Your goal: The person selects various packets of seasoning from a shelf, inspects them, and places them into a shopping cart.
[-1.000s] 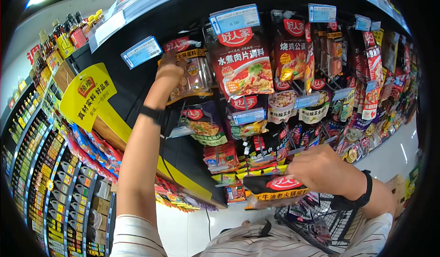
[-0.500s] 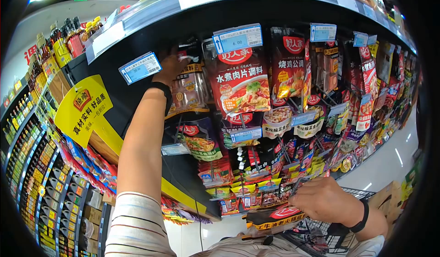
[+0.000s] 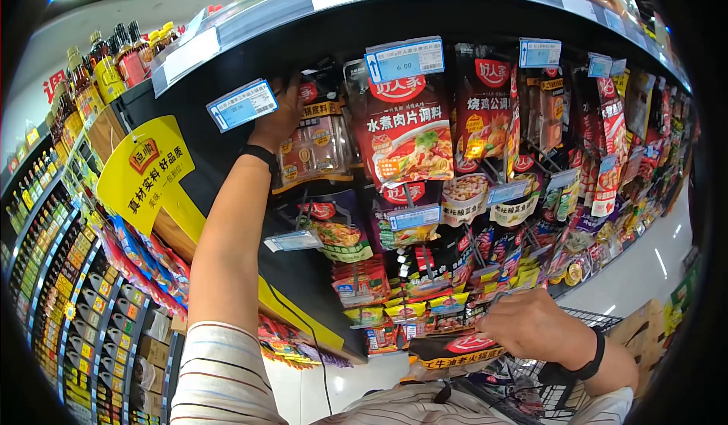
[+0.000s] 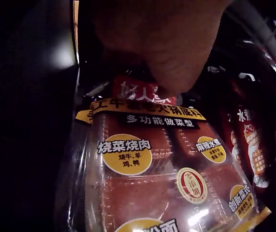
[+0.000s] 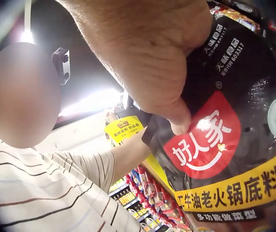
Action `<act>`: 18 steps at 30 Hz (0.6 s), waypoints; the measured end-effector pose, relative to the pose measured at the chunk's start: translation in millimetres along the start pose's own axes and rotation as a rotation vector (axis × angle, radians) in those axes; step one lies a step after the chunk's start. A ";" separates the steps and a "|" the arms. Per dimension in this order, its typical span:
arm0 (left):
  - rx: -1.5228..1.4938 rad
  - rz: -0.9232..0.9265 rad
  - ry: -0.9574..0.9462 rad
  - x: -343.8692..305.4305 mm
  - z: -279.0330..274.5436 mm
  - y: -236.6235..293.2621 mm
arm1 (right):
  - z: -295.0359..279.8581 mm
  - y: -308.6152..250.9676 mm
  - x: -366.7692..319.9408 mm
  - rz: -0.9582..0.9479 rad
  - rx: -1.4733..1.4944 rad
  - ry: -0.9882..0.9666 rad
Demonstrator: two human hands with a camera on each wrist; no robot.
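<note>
My left hand (image 3: pixel 279 114) is up at the top of a hanging hot pot base pack (image 3: pixel 315 148), in shadow below a price tag. In the left wrist view the thumb (image 4: pixel 176 67) lies over the pack's red logo, above clear film with reddish-brown blocks; the other fingers are hidden. Low in front of my body, my right hand (image 3: pixel 535 326) pinches a second hot pot base pack (image 3: pixel 455 355) by its black upper part. In the right wrist view the thumb (image 5: pixel 179 121) presses beside the red logo on this black pack (image 5: pixel 244 116).
Seasoning pouches (image 3: pixel 409 141) hang in rows to the right, with price tags (image 3: pixel 406 59) on the hook ends. A yellow sign (image 3: pixel 144 171) juts out at the left. Below the right hand stands a black wire cart (image 3: pixel 557 395) holding several packs. Bottles (image 3: pixel 106 65) line shelves farther left.
My left hand has shifted from the front of the hanging pack to its shadowed upper left. The right hand still holds its pack, now slightly lower in view.
</note>
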State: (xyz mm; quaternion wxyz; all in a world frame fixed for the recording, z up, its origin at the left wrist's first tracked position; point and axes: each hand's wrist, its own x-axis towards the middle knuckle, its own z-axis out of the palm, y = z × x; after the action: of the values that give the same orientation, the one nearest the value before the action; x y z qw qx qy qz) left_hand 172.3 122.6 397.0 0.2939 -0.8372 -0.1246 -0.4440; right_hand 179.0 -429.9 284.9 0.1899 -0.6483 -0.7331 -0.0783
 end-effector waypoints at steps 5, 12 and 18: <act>-0.072 0.044 -0.010 -13.9 -21.3 2.4 | 0.5 -1.1 1.2 -0.022 0.056 -0.016; -0.141 -0.148 -0.119 -18.7 -15.1 -5.9 | 2.3 -3.9 1.0 -0.029 0.055 -0.005; -0.294 -0.247 -0.064 -11.1 18.8 -40.9 | 4.0 -6.9 -0.4 0.002 0.003 -0.002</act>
State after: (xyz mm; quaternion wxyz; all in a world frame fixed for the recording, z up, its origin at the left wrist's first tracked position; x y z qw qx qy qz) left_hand 159.3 167.0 395.4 0.1076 -0.8631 -0.1692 -0.4634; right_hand 171.6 -429.9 281.9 0.1904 -0.6488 -0.7328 -0.0765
